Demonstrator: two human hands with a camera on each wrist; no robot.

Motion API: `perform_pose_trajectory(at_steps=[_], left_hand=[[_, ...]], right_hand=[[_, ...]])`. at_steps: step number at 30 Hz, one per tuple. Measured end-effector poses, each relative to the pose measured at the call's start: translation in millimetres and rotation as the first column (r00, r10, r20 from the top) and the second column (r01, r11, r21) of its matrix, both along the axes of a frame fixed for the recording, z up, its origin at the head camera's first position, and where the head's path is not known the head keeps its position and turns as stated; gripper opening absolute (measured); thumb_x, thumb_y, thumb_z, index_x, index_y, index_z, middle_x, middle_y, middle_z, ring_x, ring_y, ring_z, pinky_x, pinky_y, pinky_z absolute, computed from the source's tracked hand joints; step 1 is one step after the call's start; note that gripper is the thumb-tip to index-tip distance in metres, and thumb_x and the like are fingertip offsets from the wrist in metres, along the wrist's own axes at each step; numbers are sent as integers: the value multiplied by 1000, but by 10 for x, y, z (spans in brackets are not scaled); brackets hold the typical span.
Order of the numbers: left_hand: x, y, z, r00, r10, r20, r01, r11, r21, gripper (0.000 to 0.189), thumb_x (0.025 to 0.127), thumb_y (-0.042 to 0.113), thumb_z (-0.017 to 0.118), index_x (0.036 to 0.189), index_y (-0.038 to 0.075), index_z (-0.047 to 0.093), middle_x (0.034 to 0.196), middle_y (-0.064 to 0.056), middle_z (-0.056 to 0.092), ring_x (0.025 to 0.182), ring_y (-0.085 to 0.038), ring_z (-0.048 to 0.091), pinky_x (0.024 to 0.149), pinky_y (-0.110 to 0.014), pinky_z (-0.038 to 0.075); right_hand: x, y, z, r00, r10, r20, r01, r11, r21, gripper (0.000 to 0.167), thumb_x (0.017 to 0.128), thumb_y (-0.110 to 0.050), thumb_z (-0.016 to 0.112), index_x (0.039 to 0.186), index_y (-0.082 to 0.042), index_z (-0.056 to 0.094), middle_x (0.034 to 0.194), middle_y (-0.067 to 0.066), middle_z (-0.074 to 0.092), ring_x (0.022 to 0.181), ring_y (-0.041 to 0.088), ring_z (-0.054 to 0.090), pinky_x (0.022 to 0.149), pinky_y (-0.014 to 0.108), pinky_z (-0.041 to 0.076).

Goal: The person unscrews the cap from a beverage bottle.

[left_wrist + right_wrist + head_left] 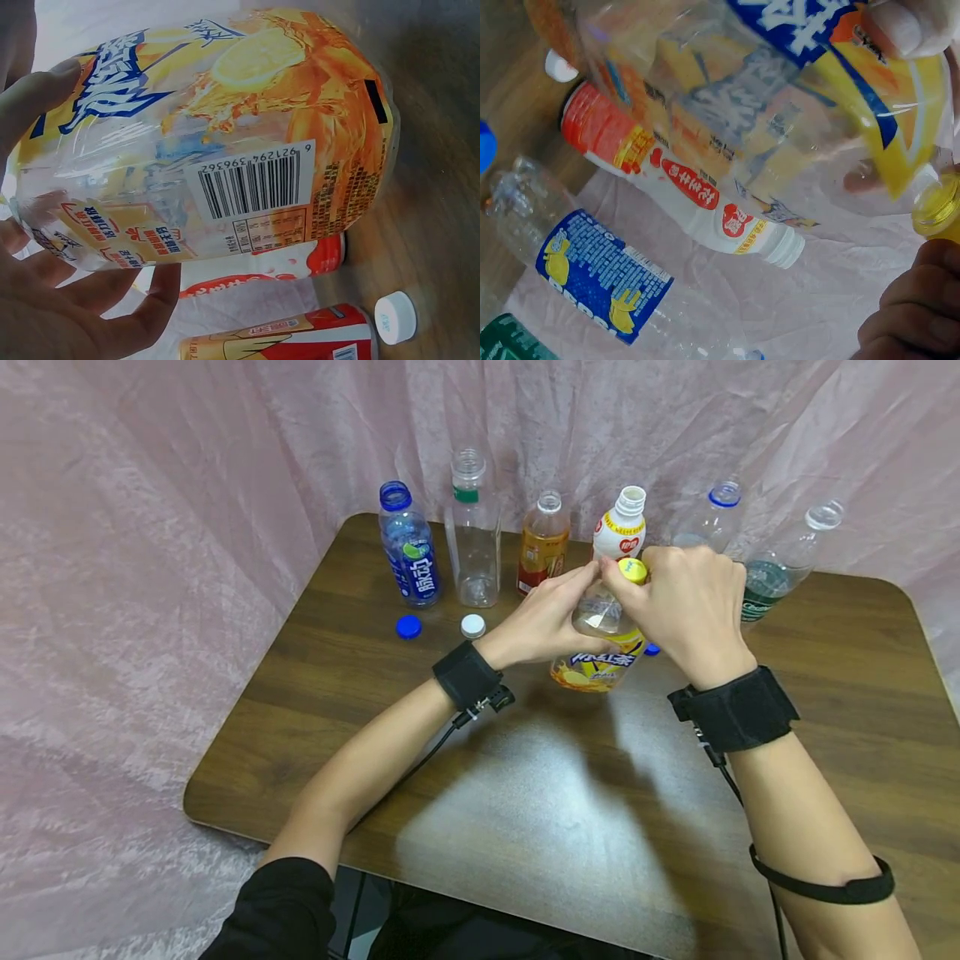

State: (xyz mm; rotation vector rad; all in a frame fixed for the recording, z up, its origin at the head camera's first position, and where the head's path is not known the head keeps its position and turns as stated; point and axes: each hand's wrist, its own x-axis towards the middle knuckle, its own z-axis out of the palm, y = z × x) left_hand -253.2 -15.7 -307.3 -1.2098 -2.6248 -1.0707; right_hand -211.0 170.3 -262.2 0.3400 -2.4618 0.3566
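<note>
A clear plastic drink bottle (596, 670) with a yellow and orange label leans slightly in front of me. My left hand (542, 620) grips it round the label, thumb on the near side; in the left wrist view the fingers pass beneath the bottle (247, 157). The yellow cap (632, 570) sits at its mouth, and my right hand (693, 606) pinches it between thumb and curled fingers. In the right wrist view the cap (946, 217) is partly hidden at the frame's edge. Whether the bottle's base touches the table is unclear.
Behind stand several capless bottles: blue (408, 547), tall clear (472, 543), amber (543, 547), white (620, 531), and clear ones (705, 522) (783, 568) at right. A blue cap (408, 627), white cap (472, 626) and another blue cap (652, 649) lie on the wooden table (315, 693).
</note>
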Motion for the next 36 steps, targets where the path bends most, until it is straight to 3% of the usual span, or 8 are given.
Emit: perform_pose_trajectory(at_steps=[8, 13, 16, 23, 30, 36], left_hand=[[11, -34, 9, 998, -50, 27, 51, 998, -24, 84, 82, 31, 88, 150, 10, 44, 145, -9, 60, 130, -21, 61, 105, -27, 47], [11, -43, 37, 989, -126, 77, 125, 992, 28, 78, 80, 28, 90, 144, 10, 48, 142, -8, 61, 129, -21, 61, 104, -24, 48], [13, -49, 51, 986, -141, 88, 138, 989, 45, 77, 79, 28, 91, 142, 11, 50, 140, -6, 62, 128, -19, 62, 104, -24, 48], [13, -14, 23, 996, -80, 38, 78, 995, 59, 78, 77, 30, 92, 140, 12, 50, 137, -2, 61, 125, -14, 59, 107, -26, 46], [26, 22, 4, 1000, -10, -28, 12, 999, 47, 76, 74, 32, 94, 135, 12, 54, 130, -2, 62, 120, -17, 61, 105, -25, 46], [20, 24, 2, 999, 19, -36, -17, 999, 32, 78, 75, 35, 93, 138, 13, 53, 132, -3, 61, 122, -17, 60, 105, -25, 45]], right_hand=[[4, 79, 12, 983, 164, 86, -168, 985, 37, 55, 101, -42, 60, 59, -11, 43, 53, 3, 37, 49, 28, 39, 46, 40, 27], [22, 144, 70, 957, 257, 137, -265, 963, 50, 48, 103, -38, 61, 65, -12, 47, 57, 1, 39, 52, 23, 39, 50, 36, 28], [37, 171, 100, 946, 280, 161, -294, 953, 70, 46, 104, -39, 60, 69, -11, 48, 59, 1, 40, 53, 21, 39, 52, 35, 28], [38, 124, 96, 965, 229, 128, -239, 969, 69, 46, 102, -42, 62, 72, -9, 50, 63, 4, 45, 56, 26, 43, 55, 39, 31], [41, 55, 43, 989, 139, 41, -135, 988, -81, 53, 92, -52, 72, 82, -3, 56, 65, 12, 55, 58, 32, 53, 55, 44, 37], [34, 10, 30, 983, 181, -40, -185, 969, -164, 46, 90, -39, 81, 78, 0, 58, 66, 11, 53, 58, 27, 49, 57, 37, 34]])
